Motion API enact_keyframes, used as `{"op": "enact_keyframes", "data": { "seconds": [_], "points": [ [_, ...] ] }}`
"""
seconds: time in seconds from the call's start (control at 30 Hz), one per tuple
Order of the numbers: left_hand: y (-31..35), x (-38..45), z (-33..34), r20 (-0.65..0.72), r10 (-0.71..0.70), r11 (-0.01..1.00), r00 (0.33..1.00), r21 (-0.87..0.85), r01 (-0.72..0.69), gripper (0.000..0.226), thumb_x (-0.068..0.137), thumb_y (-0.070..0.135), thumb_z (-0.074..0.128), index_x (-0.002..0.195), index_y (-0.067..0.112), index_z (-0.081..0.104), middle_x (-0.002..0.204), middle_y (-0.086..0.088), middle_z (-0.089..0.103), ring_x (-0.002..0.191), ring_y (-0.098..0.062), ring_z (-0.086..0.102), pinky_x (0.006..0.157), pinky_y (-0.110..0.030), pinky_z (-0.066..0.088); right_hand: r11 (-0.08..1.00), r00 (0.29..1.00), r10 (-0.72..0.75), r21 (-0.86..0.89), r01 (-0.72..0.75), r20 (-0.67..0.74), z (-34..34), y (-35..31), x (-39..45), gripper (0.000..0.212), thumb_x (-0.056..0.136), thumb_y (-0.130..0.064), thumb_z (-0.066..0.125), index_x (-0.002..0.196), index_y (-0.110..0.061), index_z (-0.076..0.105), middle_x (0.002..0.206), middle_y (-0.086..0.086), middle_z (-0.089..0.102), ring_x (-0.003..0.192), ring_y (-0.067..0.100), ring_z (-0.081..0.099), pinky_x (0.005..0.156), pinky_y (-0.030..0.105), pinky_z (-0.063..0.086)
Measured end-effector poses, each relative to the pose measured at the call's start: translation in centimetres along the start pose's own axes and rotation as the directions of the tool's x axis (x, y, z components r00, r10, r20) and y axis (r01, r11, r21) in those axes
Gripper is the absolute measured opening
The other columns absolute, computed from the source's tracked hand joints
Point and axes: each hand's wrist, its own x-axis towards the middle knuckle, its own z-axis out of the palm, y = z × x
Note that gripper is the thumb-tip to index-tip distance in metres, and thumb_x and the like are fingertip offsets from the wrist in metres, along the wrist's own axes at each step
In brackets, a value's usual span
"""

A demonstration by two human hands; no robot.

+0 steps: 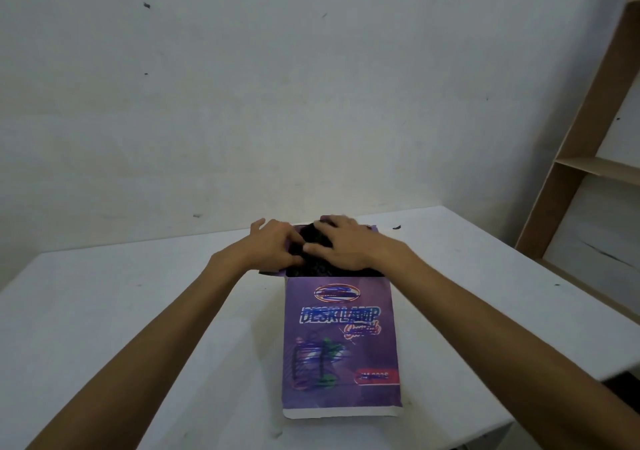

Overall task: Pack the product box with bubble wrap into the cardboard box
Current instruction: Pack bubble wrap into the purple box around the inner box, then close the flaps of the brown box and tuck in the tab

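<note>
A purple product box [341,345] printed "DESK LAMP" lies flat on the white table [121,328], its printed face up and its long side running away from the person. Its far end is open, with purple flaps [273,271] spread to the sides, and a dark, bumpy mass that looks like black bubble wrap [311,262] fills the opening. Both hands are at that far end of the box. The left hand [273,245] sits on the left side of the opening, fingers curled down into the dark wrap, thumb out toward the wall. The right hand [341,242] lies over the top of the wrap, fingers spread and fairly straight, pressing flat on it rather than gripping; it is a little blurred. The two hands nearly touch over the middle of the opening. Behind the box, past the table's far edge, stands a plain white wall [277,86] with a few dark specks. To the right of the box, beyond the table's corner, leans a brown wooden shelf frame [571,179].
</note>
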Motion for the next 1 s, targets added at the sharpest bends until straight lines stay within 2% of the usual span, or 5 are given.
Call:
{"op": "enact_keyframes", "data": {
  "seconds": [0.3, 0.47, 0.57, 0.73, 1.0],
  "points": [
    [-1.3, -5.1, 1.6, 0.025, -0.306, 0.568, 0.952, -0.798, 0.203, 0.094, 0.077, 0.073, 0.052, 0.155, 0.031, 0.023, 0.162, 0.003, 0.026, 0.140, -0.018, 0.037, 0.111, -0.035, 0.035, 0.999, 0.986, -0.005, -0.053, 0.014, 0.169, 2.5, 0.9, 1.6, 0.078, 0.095, -0.073, 0.020, 0.160, -0.029, 0.013, 0.169, 0.000, 0.008, 0.154, 0.030, 0.005, 0.121, 0.057, 0.010],
    [2.2, -5.4, 2.4, -0.035, -0.161, 0.609, 0.986, -0.790, 0.071, 0.095, 0.085, 0.062, 0.050, 0.153, 0.040, -0.013, 0.162, 0.019, 0.014, 0.146, -0.008, 0.026, 0.117, -0.036, 0.031, 0.999, 0.990, -0.048, 0.030, 0.044, 0.134, 2.3, 1.2, 1.0, 0.086, 0.088, -0.081, 0.018, 0.159, -0.032, 0.019, 0.167, -0.002, 0.017, 0.153, 0.028, 0.015, 0.119, 0.058, 0.017],
    [3.2, -5.5, 3.2, -0.052, -0.011, 0.788, 0.999, -0.615, -0.023, 0.068, 0.089, 0.064, 0.043, 0.145, 0.054, 0.006, 0.152, 0.036, 0.011, 0.140, 0.018, 0.013, 0.116, -0.016, 0.021, 0.949, 0.996, -0.091, 0.306, 0.081, 0.019, 1.2, 1.7, -0.6, 0.069, 0.097, -0.067, 0.032, 0.152, -0.027, 0.038, 0.153, -0.002, 0.046, 0.138, 0.020, 0.044, 0.112, 0.038, 0.034],
    [2.1, -4.7, 4.4, -0.048, -0.019, 0.896, 0.999, -0.445, -0.005, 0.089, 0.087, 0.079, 0.028, 0.157, 0.026, 0.015, 0.164, 0.014, 0.009, 0.150, -0.001, 0.000, 0.124, -0.032, 0.004, 0.975, 0.956, -0.028, 0.202, 0.090, -0.293, 0.7, 5.1, -3.6, 0.043, 0.101, -0.040, 0.051, 0.138, -0.021, 0.056, 0.141, 0.005, 0.057, 0.131, 0.025, 0.051, 0.107, 0.041, 0.041],
    [-1.3, -5.9, 3.9, -0.177, 0.012, 0.894, 0.984, -0.438, -0.090, 0.047, 0.103, 0.007, 0.039, 0.145, 0.028, 0.047, 0.152, 0.014, 0.041, 0.140, -0.001, 0.035, 0.111, -0.021, 0.037, 0.870, 0.904, 0.321, 0.465, -0.164, -0.282, 1.8, 8.8, -7.4, 0.047, 0.103, -0.038, 0.048, 0.146, -0.018, 0.045, 0.142, 0.008, 0.058, 0.115, 0.023, 0.062, 0.089, 0.031, 0.048]
  ]
}}
